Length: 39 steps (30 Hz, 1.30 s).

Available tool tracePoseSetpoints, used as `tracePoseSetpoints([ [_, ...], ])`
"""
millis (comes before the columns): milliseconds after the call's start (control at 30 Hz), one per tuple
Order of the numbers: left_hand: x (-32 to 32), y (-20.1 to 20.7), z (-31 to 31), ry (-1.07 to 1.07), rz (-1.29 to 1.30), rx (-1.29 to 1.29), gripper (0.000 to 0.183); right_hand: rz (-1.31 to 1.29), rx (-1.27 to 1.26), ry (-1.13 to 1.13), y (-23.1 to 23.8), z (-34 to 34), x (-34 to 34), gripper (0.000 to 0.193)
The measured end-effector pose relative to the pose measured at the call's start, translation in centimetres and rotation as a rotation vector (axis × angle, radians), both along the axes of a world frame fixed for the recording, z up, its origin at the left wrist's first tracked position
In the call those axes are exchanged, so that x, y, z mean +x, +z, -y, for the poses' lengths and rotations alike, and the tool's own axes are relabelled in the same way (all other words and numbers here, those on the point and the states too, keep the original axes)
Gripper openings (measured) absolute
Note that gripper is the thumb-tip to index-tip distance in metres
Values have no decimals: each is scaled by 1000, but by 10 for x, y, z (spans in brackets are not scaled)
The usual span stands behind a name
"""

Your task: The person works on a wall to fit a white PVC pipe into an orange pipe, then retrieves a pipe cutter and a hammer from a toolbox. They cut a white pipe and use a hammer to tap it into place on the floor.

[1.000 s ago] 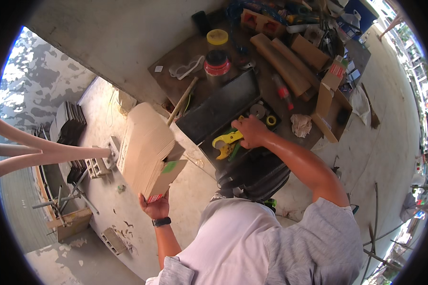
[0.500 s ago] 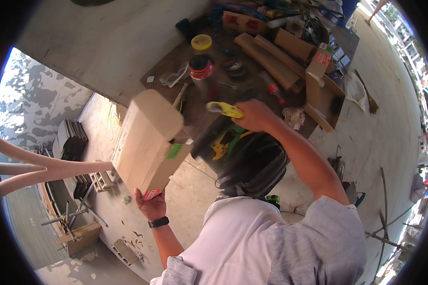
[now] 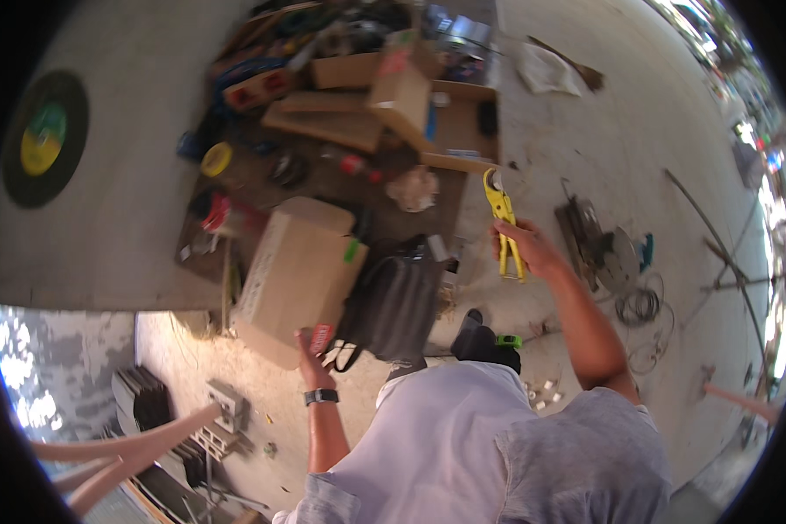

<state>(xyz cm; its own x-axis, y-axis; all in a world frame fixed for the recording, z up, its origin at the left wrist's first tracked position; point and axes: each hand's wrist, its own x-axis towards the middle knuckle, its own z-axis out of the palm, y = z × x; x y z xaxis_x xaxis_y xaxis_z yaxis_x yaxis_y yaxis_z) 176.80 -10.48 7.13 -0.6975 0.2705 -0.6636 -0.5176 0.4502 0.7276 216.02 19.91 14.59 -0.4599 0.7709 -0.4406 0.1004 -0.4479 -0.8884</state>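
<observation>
My right hand (image 3: 525,249) grips a yellow pipe cutter (image 3: 503,219) by its handles, lifted clear to the right, jaw pointing up. My left hand (image 3: 312,356), with a dark watch on the wrist, holds the near lower corner of a large brown cardboard box (image 3: 297,275) that is tilted up off the ground. A black bag (image 3: 393,306) sits just right of the box, between the two hands.
A dark mat (image 3: 323,166) ahead carries wooden boards, open cardboard boxes (image 3: 428,113), tape rolls and loose tools. A circular saw (image 3: 607,253) and coiled cable (image 3: 641,307) lie on the concrete at right. Pale pipes (image 3: 122,454) and stacked dark tiles (image 3: 144,397) at lower left.
My right hand has carried the yellow cutter up out of the bag area and away to the right. The view has swung, and the box stays tilted in my left hand.
</observation>
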Motion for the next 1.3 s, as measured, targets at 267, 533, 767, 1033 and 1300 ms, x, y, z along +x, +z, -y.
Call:
tracePoseSetpoints([
  [267,122,93,-18,-92,-432,96,75,-289,-214,-551,-42,14,104,45],
  [533,369,109,-226,-1167,592,500,54,-144,213,-547,31,37,161,25],
  [767,467,68,-297,-1011,1105,542,28,-83,571,-778,63,6,233,27],
  [1033,519,43,-408,-975,1286,643,14,-217,388,-907,49,-113,280,22],
  [1300,562,46,-644,-995,909,509,35,167,868,-738,24,-345,313,28],
])
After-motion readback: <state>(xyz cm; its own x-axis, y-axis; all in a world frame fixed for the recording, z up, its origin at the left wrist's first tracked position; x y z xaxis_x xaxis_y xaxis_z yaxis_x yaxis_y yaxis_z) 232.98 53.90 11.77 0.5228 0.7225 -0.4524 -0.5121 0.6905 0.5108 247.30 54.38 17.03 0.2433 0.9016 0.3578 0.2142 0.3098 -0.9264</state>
